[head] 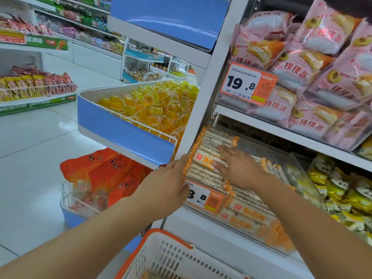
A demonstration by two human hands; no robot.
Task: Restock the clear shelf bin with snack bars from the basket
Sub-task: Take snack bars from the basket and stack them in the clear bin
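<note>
right now both hands are at the clear shelf bin (285,200). the left hand (169,184) grips the bin's front left corner, fingers wrapped over the edge beside the orange price tag (203,197), thumb up along the side. the right hand (239,168) lies spread and flat on a stack of snack bars (209,150) at the top of the bin, fingers straight, pressing rather than pinching. the bars sit in rows in white wrappers with orange checked ends, more of them showing through the bin's front wall. the basket (167,256), white with an orange rim, hangs low in view below the bin; a scrap of orange wrapper shows at its bottom edge, so i cannot tell how many bars remain in it.

what could go wrong: the top stack looks tilted toward the front, so if the flat hand lifts too soon the bars may slide forward or spill over the lip. pushing too hard could also crush the soft bars or shove the rows crooked.

the bin rests on a white shelf (267,125) in a shop gondola. above it are pink cake packets (314,63) with a 19.8 tag, to the left a blue tray of yellow jelly cups (157,105), and pale glossy floor tiles (36,154) run past further aisles.
</note>
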